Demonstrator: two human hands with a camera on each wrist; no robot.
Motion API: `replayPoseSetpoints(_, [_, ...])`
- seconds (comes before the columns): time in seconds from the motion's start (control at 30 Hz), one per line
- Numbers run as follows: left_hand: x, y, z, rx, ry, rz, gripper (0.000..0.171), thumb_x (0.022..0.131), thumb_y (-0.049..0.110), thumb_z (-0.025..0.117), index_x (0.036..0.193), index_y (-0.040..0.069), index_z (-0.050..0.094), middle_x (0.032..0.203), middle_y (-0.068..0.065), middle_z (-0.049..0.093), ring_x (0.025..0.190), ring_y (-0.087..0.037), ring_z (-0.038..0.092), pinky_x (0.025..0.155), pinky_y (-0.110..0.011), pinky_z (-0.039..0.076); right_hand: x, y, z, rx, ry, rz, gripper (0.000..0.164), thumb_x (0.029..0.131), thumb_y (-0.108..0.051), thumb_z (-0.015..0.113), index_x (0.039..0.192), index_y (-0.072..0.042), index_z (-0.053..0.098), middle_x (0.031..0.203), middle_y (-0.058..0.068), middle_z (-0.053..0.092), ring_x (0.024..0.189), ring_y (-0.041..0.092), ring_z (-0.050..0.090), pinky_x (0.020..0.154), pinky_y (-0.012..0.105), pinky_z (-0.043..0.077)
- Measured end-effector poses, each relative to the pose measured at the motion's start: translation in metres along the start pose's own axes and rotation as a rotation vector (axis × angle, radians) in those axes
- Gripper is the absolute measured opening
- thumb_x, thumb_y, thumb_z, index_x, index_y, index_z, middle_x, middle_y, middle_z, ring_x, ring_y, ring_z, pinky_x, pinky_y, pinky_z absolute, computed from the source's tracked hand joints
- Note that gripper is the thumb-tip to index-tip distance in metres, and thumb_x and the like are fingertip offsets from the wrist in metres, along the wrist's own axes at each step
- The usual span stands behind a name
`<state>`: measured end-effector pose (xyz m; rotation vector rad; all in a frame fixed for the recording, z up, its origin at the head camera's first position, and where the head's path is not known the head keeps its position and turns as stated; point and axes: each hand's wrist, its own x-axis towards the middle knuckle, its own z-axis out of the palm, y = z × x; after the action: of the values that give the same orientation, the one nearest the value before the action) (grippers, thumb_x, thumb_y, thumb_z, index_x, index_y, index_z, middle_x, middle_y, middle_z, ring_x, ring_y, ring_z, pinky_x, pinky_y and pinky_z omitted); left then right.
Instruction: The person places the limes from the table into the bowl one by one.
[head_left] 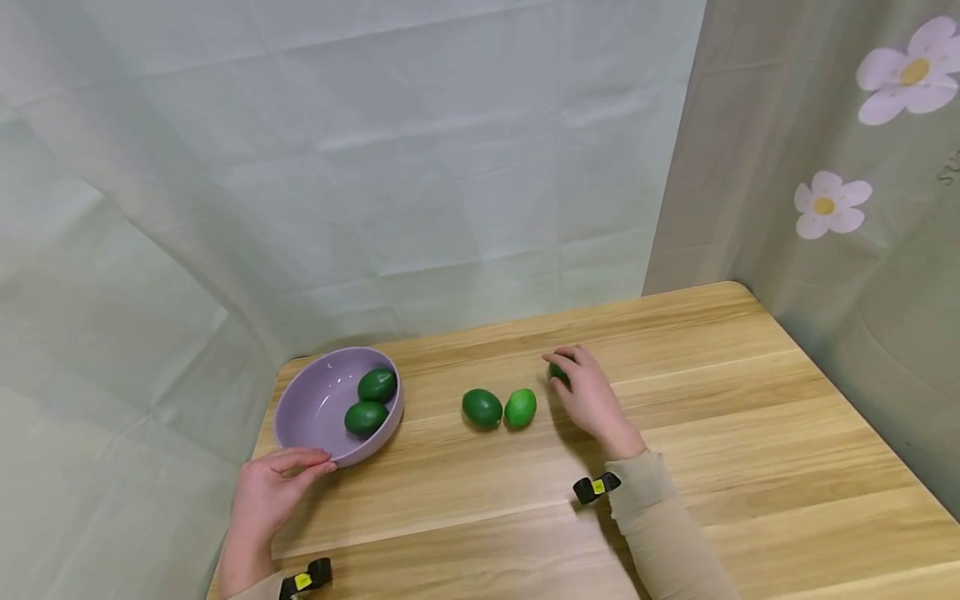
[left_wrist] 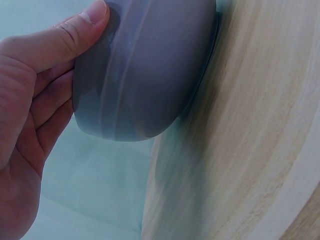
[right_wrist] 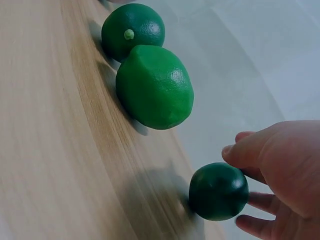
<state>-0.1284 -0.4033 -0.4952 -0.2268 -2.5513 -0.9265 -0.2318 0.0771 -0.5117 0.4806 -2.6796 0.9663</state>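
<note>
At the table's left, a lilac bowl holds two glossy dark green avocados. My left hand pinches its near rim; in the left wrist view the thumb lies on the outer wall with the other fingers behind the rim. My right hand reaches around another dark green avocado on the table, fingers spread beside and behind it, thumb close over its top. Between bowl and right hand, a dark green avocado sits beside a brighter green lime.
The wooden table runs back to a pale hanging curtain. At the right hangs a greyish curtain with pink flowers. Both wrists carry small black cameras. The bowl stands close to the table's left edge.
</note>
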Motion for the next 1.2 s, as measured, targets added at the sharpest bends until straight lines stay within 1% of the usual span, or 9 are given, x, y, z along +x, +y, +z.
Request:
replayPoseSetpoints(0.1, [0.0,0.0,0.0,0.003,0.0,-0.005,0.022,0.066,0.008,0.093,0.075,0.023,0.08,0.081,0.006,0.075,0.081,0.011,0.063,0.08,-0.003,0.042,0.0,0.001,-0.001,-0.01,0.009,0.003,0.04,0.093,-0.004,0.069,0.132,-0.007,0.063,0.138,0.016,0.054,0.13,0.035,0.045,0.107,0.05,0.04])
replayPoseSetpoints(0.3, [0.0,0.002,0.0,-0.005,0.005,0.01,0.023,0.065,0.006,0.093,0.075,0.022,0.08,0.081,0.006,0.075,0.081,0.011,0.063,0.08,-0.003,0.042,-0.002,0.004,-0.003,-0.046,0.013,0.055,0.039,0.093,-0.008,0.07,0.131,-0.008,0.064,0.146,0.016,0.049,0.133,0.04,0.04,0.108,0.053,0.038])
replayPoseSetpoints(0.43, [0.0,0.002,0.001,-0.005,0.005,0.011,0.023,0.065,0.006,0.093,0.075,0.022,0.08,0.081,0.005,0.075,0.081,0.011,0.063,0.081,-0.003,0.042,-0.002,0.007,-0.003,-0.043,0.051,0.1,0.04,0.091,-0.009,0.072,0.131,-0.007,0.065,0.138,0.02,0.05,0.126,0.043,0.042,0.101,0.055,0.043])
replayPoseSetpoints(0.57, [0.0,0.001,0.001,0.004,0.003,0.01,0.023,0.065,0.006,0.093,0.075,0.023,0.08,0.082,0.006,0.075,0.081,0.012,0.062,0.081,-0.003,0.041,-0.003,0.009,-0.003,-0.042,0.074,0.149,0.043,0.09,-0.013,0.074,0.13,-0.007,0.064,0.132,0.019,0.048,0.121,0.042,0.043,0.096,0.054,0.046])
replayPoseSetpoints(0.67, [0.0,0.0,0.001,0.0,0.004,0.014,0.024,0.065,0.005,0.093,0.075,0.023,0.08,0.081,0.006,0.075,0.081,0.013,0.062,0.081,-0.003,0.041,-0.003,0.01,-0.004,-0.036,0.071,0.162,0.044,0.089,-0.015,0.076,0.13,-0.007,0.064,0.141,0.019,0.046,0.126,0.044,0.042,0.099,0.056,0.045])
replayPoseSetpoints(0.8, [0.0,-0.002,0.002,-0.011,0.006,0.022,0.024,0.065,0.005,0.093,0.075,0.023,0.08,0.081,0.005,0.075,0.081,0.013,0.062,0.081,-0.003,0.042,-0.002,0.011,-0.004,-0.022,0.036,0.177,0.046,0.088,-0.017,0.076,0.131,-0.009,0.063,0.149,0.017,0.045,0.133,0.045,0.039,0.103,0.059,0.041])
replayPoseSetpoints(0.9, [0.0,-0.002,0.002,-0.014,0.005,0.021,0.024,0.065,0.006,0.093,0.075,0.023,0.08,0.081,0.005,0.075,0.081,0.013,0.062,0.081,-0.003,0.042,-0.002,0.011,-0.005,-0.01,0.017,0.204,0.048,0.087,-0.017,0.077,0.132,-0.01,0.061,0.145,0.018,0.048,0.131,0.043,0.041,0.102,0.06,0.042])
replayPoseSetpoints(1.07, [0.0,-0.002,0.002,-0.021,0.008,0.023,0.025,0.064,0.005,0.093,0.075,0.023,0.08,0.081,0.004,0.075,0.081,0.014,0.062,0.08,-0.003,0.042,-0.004,0.012,-0.006,0.016,0.028,0.24,0.049,0.085,-0.014,0.079,0.131,-0.013,0.062,0.133,0.019,0.049,0.122,0.041,0.047,0.097,0.059,0.045])
replayPoseSetpoints(1.2, [-0.001,-0.001,0.002,-0.027,0.011,0.031,0.025,0.064,0.004,0.093,0.075,0.022,0.08,0.081,0.004,0.075,0.081,0.014,0.062,0.08,-0.003,0.042,-0.004,0.014,-0.006,0.007,0.016,0.245,0.051,0.085,-0.015,0.079,0.132,-0.013,0.06,0.134,0.019,0.05,0.121,0.042,0.048,0.096,0.059,0.046])
